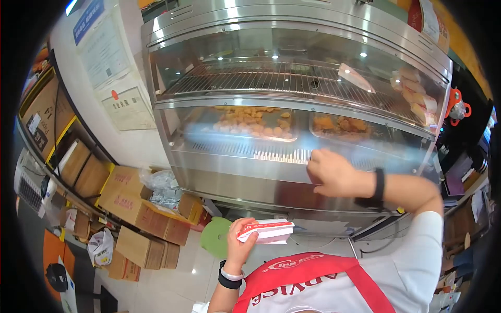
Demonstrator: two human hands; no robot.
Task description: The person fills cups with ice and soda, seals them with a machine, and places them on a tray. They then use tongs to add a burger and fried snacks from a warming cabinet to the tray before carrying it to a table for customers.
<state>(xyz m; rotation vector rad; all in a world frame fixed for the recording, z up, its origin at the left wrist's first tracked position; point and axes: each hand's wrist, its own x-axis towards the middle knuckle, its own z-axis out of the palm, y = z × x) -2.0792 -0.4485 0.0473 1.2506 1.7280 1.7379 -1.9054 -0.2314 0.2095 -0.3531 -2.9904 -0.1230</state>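
Observation:
My left hand is closed around a white paper food bag with a red printed band, held in front of my red apron. My right hand is raised at the lower front of a steel and glass food warming cabinet, its fingers curled. What those fingers hold, if anything, is hidden. Behind a bluish, motion-smeared glass front, one tray holds small golden fried pieces. A second tray, to its right, has darker fried food.
Wrapped items and a single paper sleeve rest on the cabinet's upper wire rack. Cardboard boxes are stacked on the floor at left. A green stool stands below my left hand. Red-handled scissors hang at right.

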